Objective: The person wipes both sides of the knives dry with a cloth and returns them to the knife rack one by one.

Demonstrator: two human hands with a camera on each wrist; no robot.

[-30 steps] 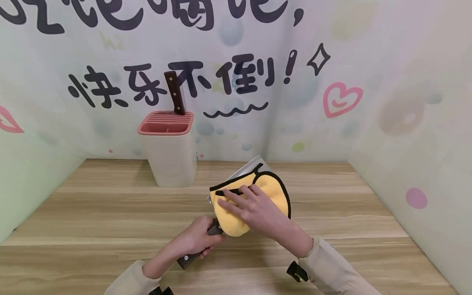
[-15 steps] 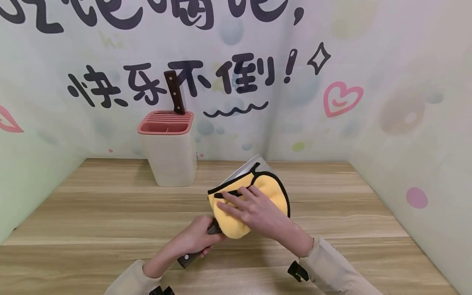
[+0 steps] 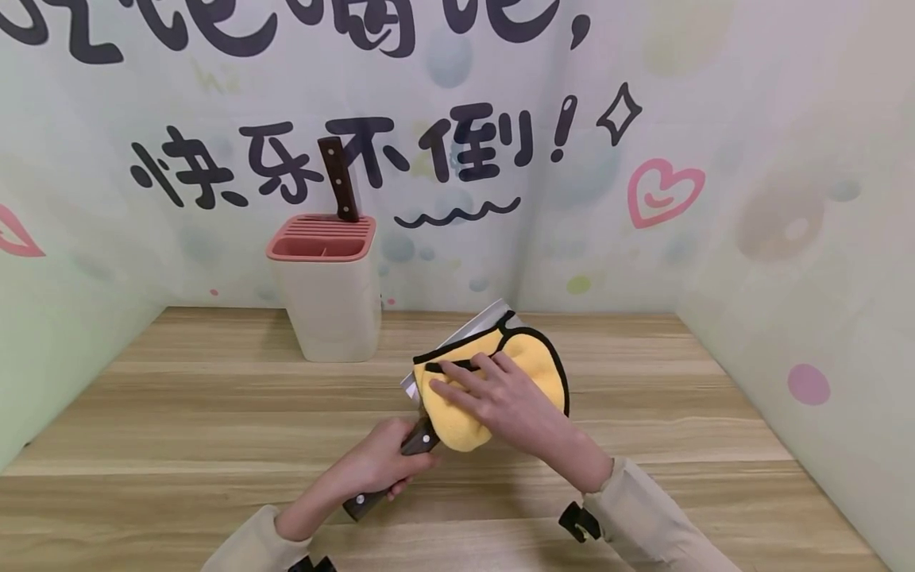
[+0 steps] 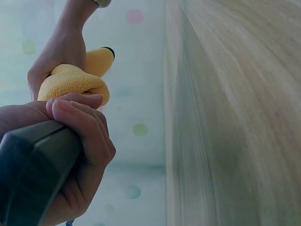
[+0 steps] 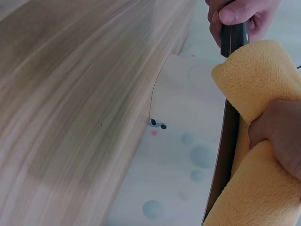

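Observation:
My left hand grips the dark riveted handle of a cleaver, its broad blade pointing up and to the right above the table. A yellow cloth with black edging is folded over much of the blade; a silvery strip shows past its far edge. Through the cloth, my right hand pinches the blade, fingers spread on top. The right wrist view shows the right thumb pressing into the fluffy cloth beside the dark, edge-on blade. In the left wrist view, fingers wrap the handle.
Behind and to the left stands a white knife block with a pink slotted top. One brown-handled knife sticks up from it. The wooden table meets printed walls at the back and both sides.
The right hand and cloth slid slightly down-left, then up and right along the blade, baring more of the blade's heel and handle. The left hand and cleaver stay almost still.

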